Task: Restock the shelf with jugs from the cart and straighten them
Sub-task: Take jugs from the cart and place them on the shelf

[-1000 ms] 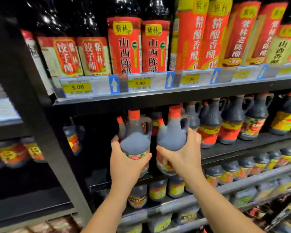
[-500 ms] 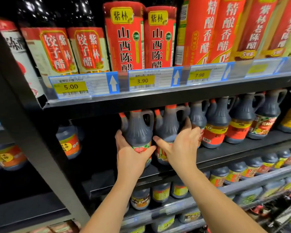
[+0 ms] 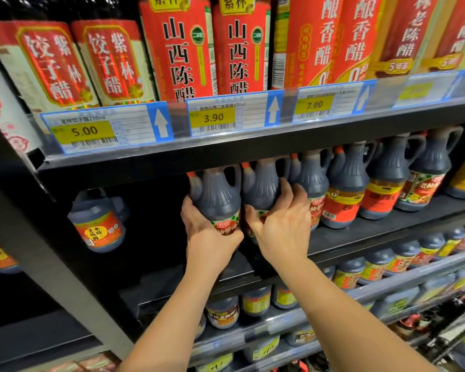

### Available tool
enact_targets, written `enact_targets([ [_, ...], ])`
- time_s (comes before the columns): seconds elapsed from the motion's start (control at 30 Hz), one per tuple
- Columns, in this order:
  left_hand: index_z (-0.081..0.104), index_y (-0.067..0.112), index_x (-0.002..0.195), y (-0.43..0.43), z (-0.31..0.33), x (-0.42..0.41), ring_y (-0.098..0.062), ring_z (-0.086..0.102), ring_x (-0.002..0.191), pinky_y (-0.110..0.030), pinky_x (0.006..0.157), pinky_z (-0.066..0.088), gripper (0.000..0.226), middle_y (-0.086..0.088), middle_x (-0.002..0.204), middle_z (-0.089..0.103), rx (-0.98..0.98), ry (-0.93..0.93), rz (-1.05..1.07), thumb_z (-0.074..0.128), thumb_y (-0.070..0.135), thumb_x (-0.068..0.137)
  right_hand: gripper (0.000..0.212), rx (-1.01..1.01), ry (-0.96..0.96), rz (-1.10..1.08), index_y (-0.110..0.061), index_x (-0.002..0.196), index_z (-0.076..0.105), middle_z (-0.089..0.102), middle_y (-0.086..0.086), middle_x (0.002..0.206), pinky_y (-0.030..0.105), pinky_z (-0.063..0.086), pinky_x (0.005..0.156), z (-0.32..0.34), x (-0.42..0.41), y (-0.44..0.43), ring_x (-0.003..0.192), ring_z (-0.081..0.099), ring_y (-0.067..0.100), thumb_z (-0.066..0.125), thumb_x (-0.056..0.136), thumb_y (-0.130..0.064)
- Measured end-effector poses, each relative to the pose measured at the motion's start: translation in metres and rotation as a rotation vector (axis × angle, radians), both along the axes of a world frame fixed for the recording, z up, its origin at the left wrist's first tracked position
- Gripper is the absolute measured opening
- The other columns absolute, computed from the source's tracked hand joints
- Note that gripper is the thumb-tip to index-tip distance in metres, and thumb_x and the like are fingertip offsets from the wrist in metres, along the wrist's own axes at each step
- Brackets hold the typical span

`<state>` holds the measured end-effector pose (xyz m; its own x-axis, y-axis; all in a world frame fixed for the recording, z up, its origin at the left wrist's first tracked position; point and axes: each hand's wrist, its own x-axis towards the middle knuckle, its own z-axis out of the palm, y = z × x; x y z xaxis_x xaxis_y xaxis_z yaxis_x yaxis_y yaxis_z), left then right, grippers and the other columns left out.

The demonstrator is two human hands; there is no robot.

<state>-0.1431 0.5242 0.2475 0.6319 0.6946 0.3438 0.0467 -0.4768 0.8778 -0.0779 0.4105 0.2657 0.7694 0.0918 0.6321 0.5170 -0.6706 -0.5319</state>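
Observation:
Two dark jugs with red caps and handles stand side by side at the left end of a row on the black middle shelf. My left hand is wrapped around the lower body of the left jug. My right hand grips the right jug, thumb on its left side, fingers reaching round to the neighbouring jug. Both jugs are upright, their caps just under the shelf above. Their bases are hidden behind my hands.
More dark jugs continue the row to the right. A lone jug with an orange label sits deeper at the left, with a dark gap between. Tall red-labelled bottles and price tags fill the shelf above. Smaller jugs line lower shelves.
Both hands have pushed the two jugs up and inward from in front of the shelf onto the middle shelf. The camera has moved closer to the shelf.

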Motion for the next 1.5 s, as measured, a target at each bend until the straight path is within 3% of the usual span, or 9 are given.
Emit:
enact_targets([
  [0.33, 0.01, 0.035, 0.149, 0.006, 0.001, 0.006, -0.02, 0.045, 0.128, -0.038, 0.101, 0.046, 0.119, -0.003, 0.149, 0.031, -0.039, 0.011, -0.013, 0.089, 0.02, 0.061, 0.08, -0.069, -0.001, -0.013, 0.0, 0.14, 0.044, 0.048, 0.024, 0.13, 0.049, 0.048, 0.082, 0.0, 0.001, -0.005, 0.103, 0.051, 0.041, 0.058, 0.082, -0.054],
  [0.5, 0.009, 0.03, 0.153, 0.01, -0.005, -0.002, -0.003, 0.032, 0.117, -0.023, 0.093, 0.034, 0.121, -0.004, 0.149, 0.026, 0.019, 0.024, -0.02, 0.09, 0.024, 0.063, 0.083, -0.068, 0.027, 0.02, -0.007, 0.149, 0.031, 0.039, 0.02, 0.14, 0.047, 0.045, 0.09, 0.0, -0.003, -0.007, 0.115, 0.043, 0.036, 0.061, 0.085, -0.051],
  [0.63, 0.006, 0.032, 0.155, 0.003, -0.01, -0.017, -0.011, 0.036, 0.126, -0.023, 0.095, 0.033, 0.122, -0.004, 0.151, 0.021, -0.018, 0.003, -0.026, 0.089, 0.024, 0.066, 0.081, -0.051, 0.022, 0.069, -0.006, 0.149, 0.028, 0.036, 0.02, 0.136, 0.045, 0.044, 0.096, -0.004, -0.012, -0.02, 0.123, 0.036, 0.035, 0.064, 0.086, -0.043],
  [0.7, 0.009, 0.035, 0.153, -0.006, -0.017, -0.027, -0.015, 0.037, 0.13, -0.023, 0.093, 0.036, 0.115, -0.004, 0.15, 0.023, 0.003, -0.022, 0.027, 0.088, 0.027, 0.068, 0.072, -0.026, 0.003, 0.077, -0.006, 0.143, 0.035, 0.038, 0.019, 0.134, 0.047, 0.048, 0.092, -0.008, -0.018, -0.032, 0.123, 0.037, 0.034, 0.062, 0.087, -0.044],
  [0.83, 0.032, 0.028, 0.14, -0.036, -0.026, -0.039, -0.004, 0.044, 0.108, -0.012, 0.083, 0.037, 0.086, 0.006, 0.123, 0.035, 0.092, -0.14, 0.072, 0.083, 0.033, 0.072, 0.059, 0.038, 0.006, 0.094, -0.01, 0.136, 0.043, 0.04, 0.009, 0.131, 0.046, 0.052, 0.084, -0.02, -0.02, -0.07, 0.12, 0.045, 0.028, 0.059, 0.089, -0.042],
  [0.93, 0.037, 0.024, 0.135, -0.068, -0.029, -0.032, -0.01, 0.047, 0.107, -0.023, 0.086, 0.043, 0.074, 0.008, 0.117, 0.038, 0.115, -0.174, -0.032, 0.08, 0.033, 0.075, 0.052, 0.05, 0.028, 0.062, -0.012, 0.133, 0.046, 0.041, 0.007, 0.128, 0.045, 0.052, 0.079, -0.03, -0.016, -0.103, 0.109, 0.052, 0.028, 0.061, 0.09, -0.038],
  [1.13, 0.044, 0.028, 0.13, -0.146, -0.043, 0.001, -0.011, 0.053, 0.108, -0.025, 0.087, 0.046, 0.063, 0.007, 0.111, 0.05, 0.11, -0.13, -0.345, 0.08, 0.024, 0.078, 0.044, 0.083, 0.112, -0.051, -0.012, 0.128, 0.05, 0.046, 0.006, 0.121, 0.037, 0.048, 0.079, -0.056, -0.001, -0.184, 0.102, 0.053, 0.023, 0.062, 0.09, -0.032],
  [1.23, 0.047, 0.029, 0.125, -0.193, -0.058, 0.021, -0.009, 0.054, 0.108, -0.023, 0.085, 0.045, 0.055, 0.01, 0.109, 0.052, 0.083, -0.048, -0.491, 0.075, 0.032, 0.077, 0.04, 0.119, 0.164, -0.118, -0.012, 0.125, 0.051, 0.048, 0.002, 0.118, 0.029, 0.043, 0.082, -0.076, 0.006, -0.237, 0.105, 0.05, 0.016, 0.061, 0.091, -0.03],
  [1.5, 0.045, 0.034, 0.123, -0.326, -0.135, 0.071, -0.003, 0.048, 0.109, -0.019, 0.093, 0.04, 0.054, 0.013, 0.117, 0.048, 0.155, 0.323, -0.862, 0.068, 0.043, 0.075, 0.034, 0.139, 0.388, -0.423, -0.013, 0.12, 0.054, 0.05, 0.004, 0.11, 0.03, 0.038, 0.076, -0.168, 0.011, -0.391, 0.101, 0.048, 0.018, 0.063, 0.09, -0.028],
])
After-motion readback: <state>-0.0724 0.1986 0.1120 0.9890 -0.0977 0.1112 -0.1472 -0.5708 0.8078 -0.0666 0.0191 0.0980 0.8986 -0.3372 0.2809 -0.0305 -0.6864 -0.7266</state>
